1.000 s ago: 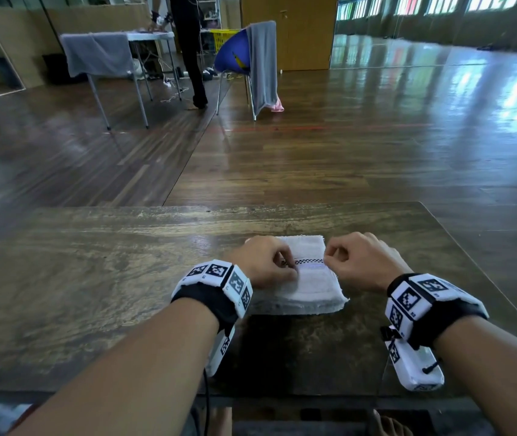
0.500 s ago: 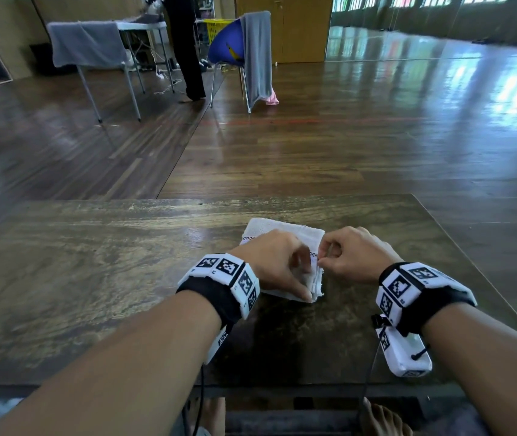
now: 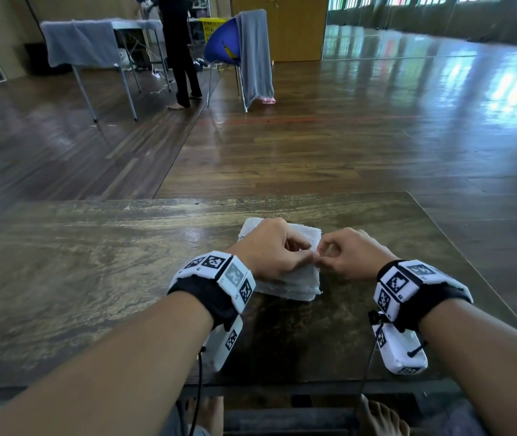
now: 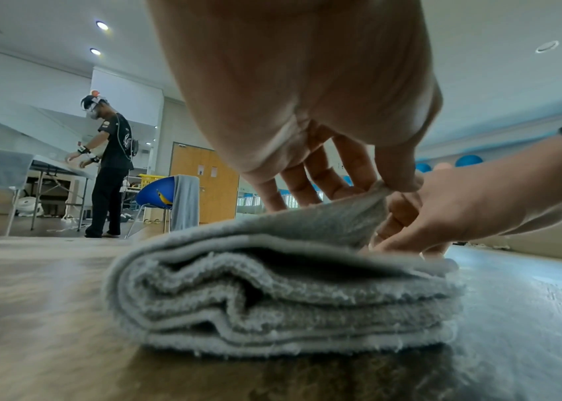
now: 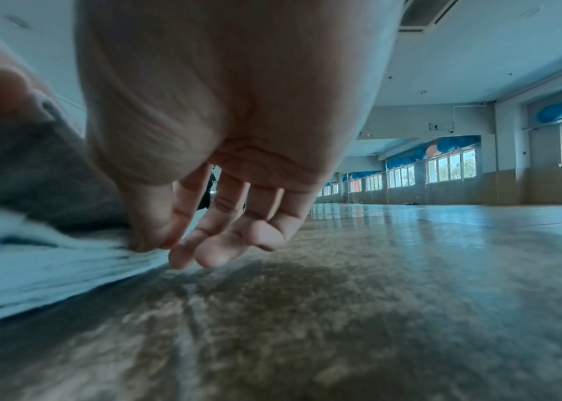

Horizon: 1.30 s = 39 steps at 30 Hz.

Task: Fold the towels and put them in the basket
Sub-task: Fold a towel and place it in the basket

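Note:
A small white towel [image 3: 291, 284] lies folded into several layers on the wooden table [image 3: 93, 262]. My left hand [image 3: 276, 253] is over it and pinches the top layer's right edge, lifting it a little, as the left wrist view shows at the towel [image 4: 272, 285]. My right hand [image 3: 345, 256] pinches the same edge from the right, thumb and forefinger on the towel [image 5: 32, 244], with its other fingers [image 5: 238, 238] loosely curled above the table. No basket shows near the table.
The table's right edge [image 3: 471, 262] runs close to my right wrist. Beyond it on the wooden floor stand a blue chair draped with a grey towel [image 3: 254, 55], a cloth-covered folding table [image 3: 93, 48], a yellow basket [image 3: 213, 28] and a standing person [image 3: 178, 51].
The towel was folded over from the right and is now narrower and thicker. Both hands came together at its right edge.

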Tool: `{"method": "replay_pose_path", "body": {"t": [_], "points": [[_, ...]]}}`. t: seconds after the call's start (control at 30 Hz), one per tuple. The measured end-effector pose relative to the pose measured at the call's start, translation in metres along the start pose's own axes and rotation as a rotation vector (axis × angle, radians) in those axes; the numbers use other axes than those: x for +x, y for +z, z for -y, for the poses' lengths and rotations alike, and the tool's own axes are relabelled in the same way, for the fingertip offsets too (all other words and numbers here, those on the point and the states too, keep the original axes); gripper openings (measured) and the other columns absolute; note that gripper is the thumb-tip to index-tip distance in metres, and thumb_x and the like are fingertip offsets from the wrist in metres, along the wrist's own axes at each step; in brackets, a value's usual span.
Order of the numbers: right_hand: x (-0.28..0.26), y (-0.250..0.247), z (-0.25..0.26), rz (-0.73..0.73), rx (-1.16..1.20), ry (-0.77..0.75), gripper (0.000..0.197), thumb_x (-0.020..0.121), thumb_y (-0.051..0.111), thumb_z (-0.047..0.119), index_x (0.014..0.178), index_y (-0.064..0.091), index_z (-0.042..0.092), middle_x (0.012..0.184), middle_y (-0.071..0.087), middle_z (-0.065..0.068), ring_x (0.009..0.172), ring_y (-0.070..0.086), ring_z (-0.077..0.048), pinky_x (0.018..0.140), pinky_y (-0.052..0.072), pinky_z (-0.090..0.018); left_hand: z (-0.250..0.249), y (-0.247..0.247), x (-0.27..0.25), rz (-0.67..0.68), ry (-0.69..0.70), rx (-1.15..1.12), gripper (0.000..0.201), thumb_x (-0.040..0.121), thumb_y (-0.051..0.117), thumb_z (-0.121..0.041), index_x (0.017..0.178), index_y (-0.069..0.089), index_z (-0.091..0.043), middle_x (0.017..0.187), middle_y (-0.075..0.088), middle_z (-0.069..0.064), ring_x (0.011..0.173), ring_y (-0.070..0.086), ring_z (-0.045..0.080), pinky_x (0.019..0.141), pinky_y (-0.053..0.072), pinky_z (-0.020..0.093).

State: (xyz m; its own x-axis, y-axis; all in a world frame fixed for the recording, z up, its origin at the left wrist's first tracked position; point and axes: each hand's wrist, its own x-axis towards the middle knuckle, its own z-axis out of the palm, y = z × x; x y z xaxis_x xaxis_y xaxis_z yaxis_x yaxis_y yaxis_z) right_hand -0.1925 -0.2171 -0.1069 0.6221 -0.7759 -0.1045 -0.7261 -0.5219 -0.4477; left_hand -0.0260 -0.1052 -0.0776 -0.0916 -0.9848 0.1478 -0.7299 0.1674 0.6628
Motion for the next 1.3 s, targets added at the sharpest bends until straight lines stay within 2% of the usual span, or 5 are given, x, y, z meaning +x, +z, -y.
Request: {"method": "replay_pose_path", "body": {"t": [0.4, 0.5, 0.63, 0.8, 1.3], "points": [[0.004, 0.004, 0.012, -0.187, 0.120, -0.211, 0.005, 0.089, 0.065, 0.033, 0.094, 0.066, 0.034, 0.090, 0.062, 0.015, 0.081, 0.056, -0.006, 0.085, 0.053, -0.041, 0.009, 0.006, 0.008, 0.058, -0.175, 0.045, 0.020, 0.090, 0.066, -0.034, 0.079, 0.074, -0.020, 0.069, 0.068, -0.009, 0.062, 0.060, 0.000, 0.062, 0.046, 0.017], [0.007, 0.008, 0.014, -0.176, 0.007, -0.259, 0.020, 0.091, 0.062, 0.034, 0.111, 0.063, 0.031, 0.102, 0.050, 0.019, 0.098, 0.047, -0.005, 0.093, 0.049, -0.040, 0.023, -0.008, 0.009, -0.161, -0.202, 0.345, 0.018, 0.089, 0.060, -0.023, 0.098, 0.075, -0.020, 0.103, 0.067, 0.003, 0.097, 0.062, 0.019, 0.087, 0.051, 0.039], [0.007, 0.012, 0.027, -0.085, 0.019, -0.338, 0.056, 0.089, 0.066, 0.049, 0.137, 0.049, 0.026, 0.136, 0.046, 0.008, 0.130, 0.042, -0.015, 0.109, 0.038, -0.037, 0.046, -0.004, -0.001, 0.078, -0.433, 0.452, 0.061, 0.096, 0.053, -0.041, 0.152, 0.029, -0.033, 0.165, 0.013, -0.003, 0.152, 0.010, 0.024, 0.119, 0.023, 0.056], [0.001, 0.027, 0.031, 0.281, -0.093, -0.227, 0.101, 0.085, 0.058, 0.070, 0.161, 0.008, 0.025, 0.168, -0.003, 0.008, 0.154, 0.000, -0.014, 0.124, 0.009, -0.040, 0.061, 0.005, -0.006, 0.302, -0.484, 0.435, 0.070, 0.099, 0.025, -0.062, 0.156, -0.008, -0.038, 0.163, -0.022, -0.013, 0.150, -0.022, 0.015, 0.117, 0.001, 0.058], [0.003, 0.026, 0.031, 0.382, -0.219, -0.087, 0.125, 0.060, 0.031, 0.095, 0.157, -0.019, 0.032, 0.162, -0.030, 0.015, 0.152, -0.022, -0.008, 0.122, -0.003, -0.060, 0.078, 0.000, -0.005, 0.243, -0.687, 0.368, 0.077, 0.086, 0.014, -0.082, 0.149, -0.017, -0.051, 0.162, -0.023, -0.018, 0.151, -0.021, 0.024, 0.118, -0.009, 0.059]]}}
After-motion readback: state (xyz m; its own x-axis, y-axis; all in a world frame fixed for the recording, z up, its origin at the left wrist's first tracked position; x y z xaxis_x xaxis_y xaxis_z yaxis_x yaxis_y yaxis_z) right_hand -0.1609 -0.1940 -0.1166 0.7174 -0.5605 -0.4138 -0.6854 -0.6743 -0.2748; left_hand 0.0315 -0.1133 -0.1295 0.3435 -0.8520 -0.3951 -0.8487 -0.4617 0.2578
